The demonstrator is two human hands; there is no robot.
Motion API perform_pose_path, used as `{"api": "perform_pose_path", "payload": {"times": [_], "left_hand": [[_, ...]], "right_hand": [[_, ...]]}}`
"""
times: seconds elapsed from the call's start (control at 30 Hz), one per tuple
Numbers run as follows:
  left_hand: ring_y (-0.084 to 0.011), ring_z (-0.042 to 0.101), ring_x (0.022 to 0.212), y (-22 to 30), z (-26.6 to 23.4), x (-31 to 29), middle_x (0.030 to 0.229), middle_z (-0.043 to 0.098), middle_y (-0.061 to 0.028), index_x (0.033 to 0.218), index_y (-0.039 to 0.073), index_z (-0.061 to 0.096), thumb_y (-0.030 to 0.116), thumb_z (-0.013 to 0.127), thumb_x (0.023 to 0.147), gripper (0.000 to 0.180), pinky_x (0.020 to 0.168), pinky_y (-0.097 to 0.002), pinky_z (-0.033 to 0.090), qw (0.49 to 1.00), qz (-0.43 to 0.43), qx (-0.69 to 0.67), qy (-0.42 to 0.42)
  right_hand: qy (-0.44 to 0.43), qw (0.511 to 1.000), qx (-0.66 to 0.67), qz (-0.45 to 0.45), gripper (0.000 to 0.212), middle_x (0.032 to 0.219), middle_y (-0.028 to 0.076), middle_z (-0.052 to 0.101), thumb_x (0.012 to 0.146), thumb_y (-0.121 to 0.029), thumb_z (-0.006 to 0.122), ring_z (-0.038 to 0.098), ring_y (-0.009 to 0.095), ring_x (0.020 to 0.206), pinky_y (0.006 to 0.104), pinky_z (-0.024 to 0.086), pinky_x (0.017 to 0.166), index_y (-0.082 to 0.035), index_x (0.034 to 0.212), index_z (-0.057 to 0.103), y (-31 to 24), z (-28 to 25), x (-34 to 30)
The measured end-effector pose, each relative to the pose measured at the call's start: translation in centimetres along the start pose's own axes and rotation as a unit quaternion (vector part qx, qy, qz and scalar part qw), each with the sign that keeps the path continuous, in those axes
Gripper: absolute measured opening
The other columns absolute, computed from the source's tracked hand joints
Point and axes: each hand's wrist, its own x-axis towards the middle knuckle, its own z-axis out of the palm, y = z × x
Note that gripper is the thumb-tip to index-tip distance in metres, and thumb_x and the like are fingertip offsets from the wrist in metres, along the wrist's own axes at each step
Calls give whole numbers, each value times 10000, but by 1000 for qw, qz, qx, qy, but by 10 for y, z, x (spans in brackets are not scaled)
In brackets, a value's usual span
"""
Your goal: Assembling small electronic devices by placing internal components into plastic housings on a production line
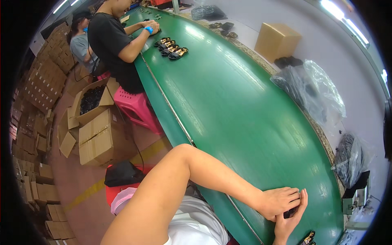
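My left hand (279, 203) reaches across the green belt, with its fingers curled over a small dark piece (290, 212). From below, my right hand (295, 220) cups the same piece, its fingers meeting those of the left. Most of the piece is hidden between both hands, so its kind cannot be made out. Just to the right of my right hand, near the lower edge, a black part with gold-coloured bits (307, 238) lies on the belt (245, 130). It is cut off by the picture's rim.
A co-worker in a black shirt (110, 45) works farther up the belt, near a row of black-and-gold parts (171, 49). Clear plastic bags (314, 92) and a carton (277, 42) line the far side. Cartons (102, 134) and a pink stool (136, 108) stand at left.
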Motion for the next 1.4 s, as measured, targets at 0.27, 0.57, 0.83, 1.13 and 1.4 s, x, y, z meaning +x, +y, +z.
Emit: {"api": "perform_pose_path", "payload": {"times": [0.27,0.57,0.83,1.13,1.4], "left_hand": [[-434,454,1327,1,-3,0,1360,509,-261,1325,-101,468,179,848,587,876,1117,-486,405,1000,-4,-15,-6],[-459,422,1363,3,-4,-1,1374,498,-274,1349,-100,455,224,848,615,894,1130,-511,378,1000,9,1,-2],[-492,410,1392,-4,-20,0,1425,486,-273,1418,-70,447,268,814,699,875,1140,-560,362,999,9,31,-37],[-468,428,1395,-7,-38,11,1455,467,-274,1449,-48,447,261,815,695,894,1141,-548,369,996,2,43,-72],[-438,504,1322,-15,-50,16,1442,479,-244,1425,8,496,163,823,676,832,1108,-505,434,994,-5,60,-86]], "right_hand": [[0,1000,15,4,846,1592,184,367,803,-111,771,372,311,1472,436,291,1218,41,1524,358,0,1,0],[18,1000,18,-4,808,1575,218,366,804,-149,776,389,359,1452,469,315,1200,26,1500,405,-2,2,-4],[19,1000,0,-19,771,1532,245,431,743,-107,779,434,405,1423,483,368,1167,3,1444,479,-2,2,5],[17,999,-38,-29,780,1493,240,489,769,-129,791,485,413,1382,465,409,1152,2,1466,468,0,-8,12],[28,998,-34,-50,797,1450,248,504,788,-174,781,456,442,1380,500,381,1168,15,1480,433,12,-5,11]]}}
